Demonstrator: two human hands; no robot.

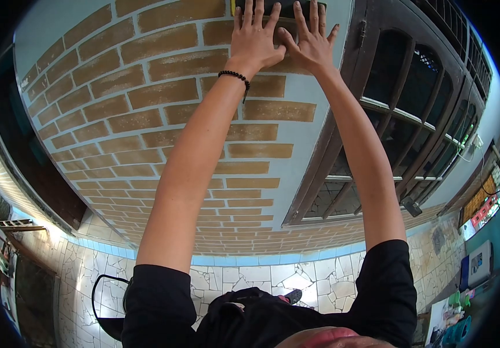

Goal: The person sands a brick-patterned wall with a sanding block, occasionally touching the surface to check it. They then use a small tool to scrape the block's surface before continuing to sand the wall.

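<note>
Both my arms reach up a wall (163, 69) painted with brown brick shapes on a pale ground. My left hand (255, 37) has its fingers spread and laid flat against a dark flat thing (287, 10) with a yellow left edge, cut off by the top of the view. My right hand (312, 46) lies beside it, fingers also apart, its tips on the same dark thing. The two thumbs come close together just below it. What the dark thing is cannot be made out. A black beaded bracelet (237, 75) circles my left wrist.
A brown-framed window with bars (372, 116) is right of my right arm. A small dark block (412, 206) shows near its lower corner. Below lies a cracked-tile floor (226, 278). A doorway (29, 151) stands left; a white and blue box (477, 265) sits at right.
</note>
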